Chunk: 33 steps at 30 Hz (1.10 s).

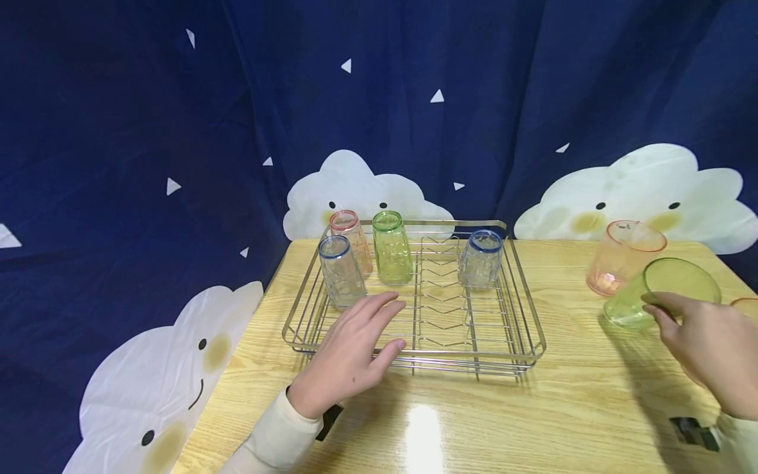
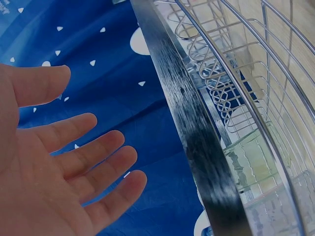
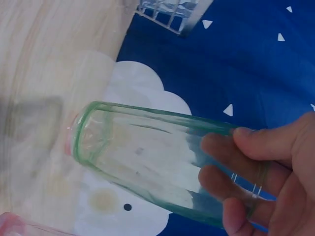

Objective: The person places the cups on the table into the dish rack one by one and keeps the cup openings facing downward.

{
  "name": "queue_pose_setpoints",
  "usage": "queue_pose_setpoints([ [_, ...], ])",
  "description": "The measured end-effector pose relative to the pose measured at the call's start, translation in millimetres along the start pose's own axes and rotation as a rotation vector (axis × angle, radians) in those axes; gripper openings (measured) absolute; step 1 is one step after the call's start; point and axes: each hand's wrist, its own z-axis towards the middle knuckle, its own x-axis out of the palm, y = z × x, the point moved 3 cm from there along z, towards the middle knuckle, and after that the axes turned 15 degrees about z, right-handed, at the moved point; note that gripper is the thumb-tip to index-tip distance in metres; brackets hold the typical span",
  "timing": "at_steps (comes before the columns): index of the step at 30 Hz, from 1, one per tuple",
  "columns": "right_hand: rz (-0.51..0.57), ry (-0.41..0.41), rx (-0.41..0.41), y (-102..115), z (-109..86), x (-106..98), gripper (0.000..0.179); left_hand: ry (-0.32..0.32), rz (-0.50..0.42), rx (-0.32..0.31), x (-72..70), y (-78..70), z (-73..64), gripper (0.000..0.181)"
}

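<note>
My right hand [image 1: 710,336] pinches the rim of a tilted clear green tumbler [image 1: 629,303] at the table's right side. In the right wrist view the thumb and fingers hold the tumbler [image 3: 152,155] at its open end, its base pointing away. Over the front left of a wire dish rack [image 1: 474,356] hovers my left hand [image 1: 352,349], fingers spread and holding nothing. Upside down in the rack stand a pink tumbler [image 1: 355,247], a green tumbler [image 1: 393,257] and a blue-based tumbler [image 1: 345,280] at left, plus another blue-based tumbler [image 1: 481,266] at the right back.
A pink tumbler [image 1: 618,260] stands upright behind the held one. An orange rim [image 1: 747,304] shows at the right edge, mostly hidden by the right hand. The wooden table [image 1: 485,421] ends at a blue curtain [image 1: 403,85] with clouds.
</note>
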Motion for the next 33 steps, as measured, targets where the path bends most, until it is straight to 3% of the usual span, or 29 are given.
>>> queue_pose_setpoints([
  [6,0.03,-0.085,0.003,12,-2.3,-10,0.018,-0.001,-0.004,0.002,-0.2,-0.6,-0.3,0.049],
  [12,0.05,-0.154,-0.046,30,-3.3,-19,0.017,-0.005,0.006,0.008,-1.3,-0.7,0.2,0.05],
  [22,0.068,-0.194,-0.113,55,-6.8,-29,0.012,0.001,0.004,0.009,-1.5,-1.1,-0.8,0.05],
  [24,0.087,-0.221,-0.139,58,-8.4,-31,0.024,0.001,0.0,0.009,-2.0,-2.2,-0.7,0.05],
  [29,0.153,-0.286,-0.205,65,-11.1,-36,0.078,-0.007,-0.008,0.007,-2.5,-4.2,-0.1,0.05],
  [33,0.238,-0.322,-0.24,69,-12.3,-39,0.083,-0.014,-0.006,0.011,-2.2,-5.1,0.3,0.05],
])
